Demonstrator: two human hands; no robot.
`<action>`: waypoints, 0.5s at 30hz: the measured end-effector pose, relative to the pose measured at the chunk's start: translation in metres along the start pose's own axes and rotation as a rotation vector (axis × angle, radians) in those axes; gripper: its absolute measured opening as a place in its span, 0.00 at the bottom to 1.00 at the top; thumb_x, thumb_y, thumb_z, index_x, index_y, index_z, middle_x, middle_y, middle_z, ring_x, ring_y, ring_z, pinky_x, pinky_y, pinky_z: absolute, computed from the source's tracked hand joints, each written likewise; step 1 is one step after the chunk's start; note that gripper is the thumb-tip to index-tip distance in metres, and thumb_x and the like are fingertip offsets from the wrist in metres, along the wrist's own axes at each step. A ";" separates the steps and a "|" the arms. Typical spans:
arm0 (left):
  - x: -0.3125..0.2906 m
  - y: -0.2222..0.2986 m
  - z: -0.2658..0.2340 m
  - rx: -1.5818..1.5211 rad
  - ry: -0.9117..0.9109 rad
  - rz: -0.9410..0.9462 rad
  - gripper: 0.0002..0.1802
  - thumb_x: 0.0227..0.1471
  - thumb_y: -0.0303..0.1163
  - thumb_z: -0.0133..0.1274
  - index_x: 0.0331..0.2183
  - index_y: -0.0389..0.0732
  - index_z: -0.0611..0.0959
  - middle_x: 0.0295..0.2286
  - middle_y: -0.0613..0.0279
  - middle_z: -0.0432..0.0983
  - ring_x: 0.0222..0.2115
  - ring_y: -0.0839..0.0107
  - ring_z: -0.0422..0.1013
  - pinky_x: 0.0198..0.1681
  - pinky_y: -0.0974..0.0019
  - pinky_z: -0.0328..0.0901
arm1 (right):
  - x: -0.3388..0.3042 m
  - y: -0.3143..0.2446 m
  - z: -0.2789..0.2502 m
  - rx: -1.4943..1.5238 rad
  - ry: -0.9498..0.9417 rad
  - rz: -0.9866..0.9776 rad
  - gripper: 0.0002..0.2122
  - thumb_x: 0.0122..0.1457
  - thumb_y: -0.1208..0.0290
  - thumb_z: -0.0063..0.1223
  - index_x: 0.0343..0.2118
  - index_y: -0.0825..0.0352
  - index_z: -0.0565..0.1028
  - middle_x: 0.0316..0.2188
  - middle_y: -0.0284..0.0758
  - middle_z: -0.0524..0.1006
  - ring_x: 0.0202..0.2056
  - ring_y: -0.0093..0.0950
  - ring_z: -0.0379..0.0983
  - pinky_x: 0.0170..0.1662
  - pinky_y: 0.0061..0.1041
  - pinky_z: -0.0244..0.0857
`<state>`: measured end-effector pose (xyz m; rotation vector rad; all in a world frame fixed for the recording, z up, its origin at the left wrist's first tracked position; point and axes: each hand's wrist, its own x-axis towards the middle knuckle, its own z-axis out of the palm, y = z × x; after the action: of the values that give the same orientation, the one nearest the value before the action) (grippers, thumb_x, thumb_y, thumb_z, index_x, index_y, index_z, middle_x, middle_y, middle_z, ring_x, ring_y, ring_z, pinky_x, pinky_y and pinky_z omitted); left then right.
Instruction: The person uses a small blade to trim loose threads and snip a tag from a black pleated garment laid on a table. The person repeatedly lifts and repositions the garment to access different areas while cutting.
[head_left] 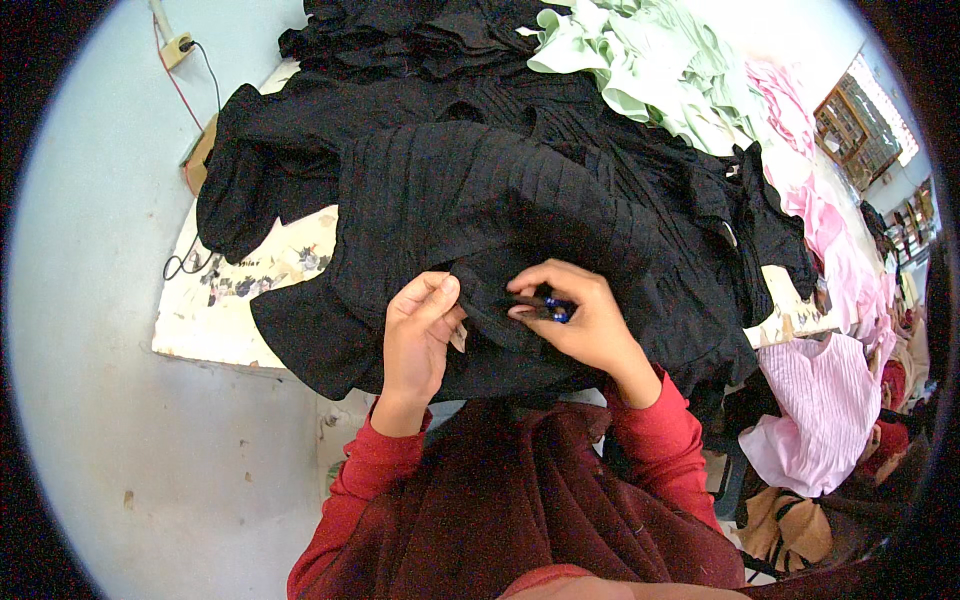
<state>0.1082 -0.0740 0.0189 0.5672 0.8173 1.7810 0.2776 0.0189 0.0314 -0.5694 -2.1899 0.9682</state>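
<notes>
A black garment point(470, 190) with rows of pleats lies spread over the table in front of me. My left hand point(420, 320) pinches an edge of its black cloth between thumb and fingertips. To the right of it, my right hand point(575, 310) is closed around small dark thread snips point(556, 308) with blue parts. The tips of the snips are hard to make out against the black fabric. Both hands are close together, a short gap of cloth between them. A small pale tag point(459, 338) shows beside my left fingers.
More black garments point(400, 40) are heaped behind. Pale green cloth point(650, 70) lies at the far right, with pink cloth point(830, 240) beyond it. A pink pleated garment point(815, 405) hangs at the right. The patterned tabletop point(225, 325) shows at left, near a wall point(110, 300) with a plugged-in cord point(205, 65).
</notes>
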 end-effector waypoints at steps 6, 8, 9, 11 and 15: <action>-0.003 0.000 -0.009 0.073 -0.048 0.021 0.07 0.57 0.32 0.52 0.35 0.38 0.79 0.27 0.68 0.76 0.22 0.82 0.70 0.21 0.79 0.62 | 0.003 -0.035 -0.014 -0.270 0.040 -0.021 0.15 0.49 0.66 0.63 0.40 0.62 0.77 0.30 0.36 0.78 0.31 0.34 0.77 0.35 0.27 0.71; -0.002 -0.001 -0.004 0.094 -0.016 0.023 0.08 0.58 0.32 0.52 0.36 0.38 0.79 0.27 0.68 0.76 0.21 0.83 0.69 0.21 0.80 0.61 | 0.004 -0.032 -0.008 -0.182 0.106 0.015 0.15 0.49 0.65 0.63 0.40 0.62 0.77 0.29 0.36 0.79 0.29 0.34 0.77 0.32 0.27 0.71; -0.001 -0.003 -0.001 0.101 0.014 0.024 0.08 0.58 0.32 0.51 0.36 0.38 0.79 0.27 0.69 0.76 0.21 0.83 0.68 0.21 0.80 0.61 | 0.005 -0.028 -0.004 -0.137 0.139 0.033 0.14 0.49 0.65 0.63 0.39 0.62 0.77 0.29 0.36 0.79 0.28 0.35 0.78 0.31 0.27 0.71; -0.001 -0.005 -0.001 0.124 0.031 0.028 0.09 0.59 0.32 0.51 0.38 0.37 0.79 0.27 0.69 0.76 0.21 0.84 0.68 0.21 0.81 0.61 | 0.008 -0.018 0.002 -0.143 0.201 -0.036 0.12 0.50 0.64 0.62 0.37 0.62 0.78 0.29 0.37 0.80 0.26 0.35 0.78 0.30 0.27 0.70; 0.001 -0.011 -0.016 0.117 -0.013 0.014 0.12 0.60 0.30 0.47 0.43 0.33 0.76 0.36 0.61 0.77 0.34 0.76 0.72 0.38 0.73 0.65 | 0.012 -0.017 0.003 -0.195 0.171 -0.050 0.10 0.50 0.64 0.62 0.35 0.60 0.79 0.28 0.36 0.80 0.28 0.34 0.79 0.30 0.27 0.71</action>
<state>0.1034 -0.0745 0.0006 0.6623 0.9148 1.7483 0.2654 0.0136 0.0479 -0.6596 -2.1465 0.6584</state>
